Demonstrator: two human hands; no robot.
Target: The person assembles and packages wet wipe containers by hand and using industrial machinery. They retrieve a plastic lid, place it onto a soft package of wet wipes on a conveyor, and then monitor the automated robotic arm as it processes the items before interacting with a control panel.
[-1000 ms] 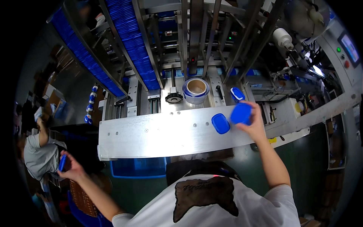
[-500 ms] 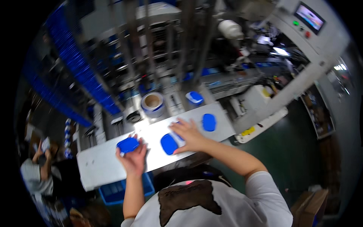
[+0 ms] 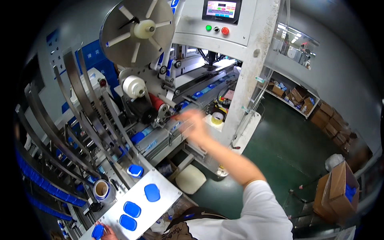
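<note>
Right hand (image 3: 193, 125) out over the machine's conveyor (image 3: 161, 149), near the red roller (image 3: 157, 103); motion-blurred, so can't tell if its fingers are spread or closed, or whether it grips or touches anything. Left hand (image 3: 107, 232) at the lower edge, partly cut off, pinching a blue lid (image 3: 97, 231) above the near end of the metal panel (image 3: 169, 191).

Changed since half a second ago: view has swung right; right hand has left the panel, where it covered one of the lids. Left hand keeps its lid. Three loose lids now show fully on the panel: two close together (image 3: 132, 209), one farther along (image 3: 152, 193). Control screen (image 3: 221, 10) has gone from the upper right corner to top centre, and the big metal reel (image 3: 138, 32) shows whole.

Panel is bare, shiny metal around the lids. Just past its edge: a blue-and-white container (image 3: 135, 171) and a label roll (image 3: 103, 189) with a brown core. Yellow tape roll (image 3: 217, 117) on a white ledge right of the hand; pale stool (image 3: 191, 179) below the conveyor.

Room: green floor (image 3: 264, 164), shelf (image 3: 292, 96) of boxes along the grey wall (image 3: 336, 76), open cardboard box (image 3: 329, 196) with blue items at right.
</note>
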